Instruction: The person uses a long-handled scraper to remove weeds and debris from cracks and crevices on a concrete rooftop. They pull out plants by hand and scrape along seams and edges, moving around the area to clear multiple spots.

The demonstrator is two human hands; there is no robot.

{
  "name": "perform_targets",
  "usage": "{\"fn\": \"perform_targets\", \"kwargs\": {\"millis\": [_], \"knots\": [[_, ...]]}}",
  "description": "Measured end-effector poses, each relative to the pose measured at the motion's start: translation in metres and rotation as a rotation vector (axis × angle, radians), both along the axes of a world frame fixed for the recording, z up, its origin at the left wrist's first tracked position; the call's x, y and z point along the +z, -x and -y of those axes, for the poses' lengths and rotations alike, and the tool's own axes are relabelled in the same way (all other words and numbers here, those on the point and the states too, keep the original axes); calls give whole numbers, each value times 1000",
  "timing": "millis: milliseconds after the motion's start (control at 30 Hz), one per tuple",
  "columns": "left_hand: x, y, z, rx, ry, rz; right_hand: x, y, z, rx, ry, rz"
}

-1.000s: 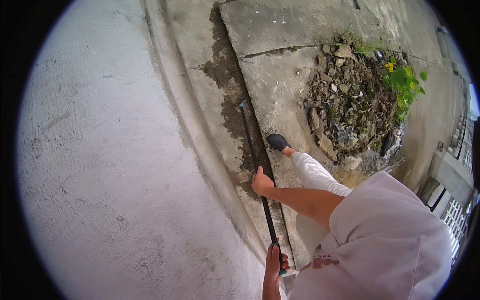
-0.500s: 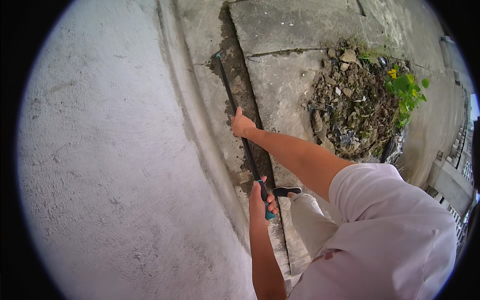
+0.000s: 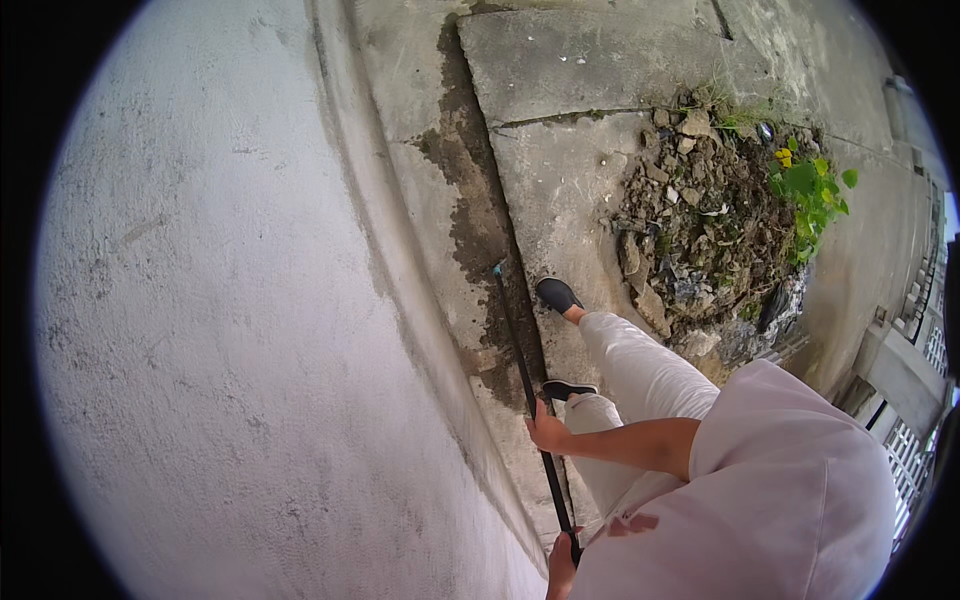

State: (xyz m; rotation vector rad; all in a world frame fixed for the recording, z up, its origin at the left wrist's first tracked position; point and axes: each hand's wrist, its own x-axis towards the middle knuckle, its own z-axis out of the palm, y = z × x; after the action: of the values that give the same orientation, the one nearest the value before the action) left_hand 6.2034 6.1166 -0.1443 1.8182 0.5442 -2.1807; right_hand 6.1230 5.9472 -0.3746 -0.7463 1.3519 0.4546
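The left hand [image 3: 561, 568] is partly cut off by the lower edge. The tool's head [image 3: 497, 268] is too small to tell its shape.

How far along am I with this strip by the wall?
Hard to judge what is done: the dark strip looks alike above and below the tool's tip. In hand: the right hand and left hand grip the long dark rod, its tip on the strip at the wall base. Untouched: the rubble pile with weeds.
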Motion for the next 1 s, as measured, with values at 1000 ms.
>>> {"fn": "perform_targets", "kwargs": {"millis": [1000], "knots": [[-58, 11, -21, 96, -90, -100, -29, -12, -61, 324, 8, -199]]}}
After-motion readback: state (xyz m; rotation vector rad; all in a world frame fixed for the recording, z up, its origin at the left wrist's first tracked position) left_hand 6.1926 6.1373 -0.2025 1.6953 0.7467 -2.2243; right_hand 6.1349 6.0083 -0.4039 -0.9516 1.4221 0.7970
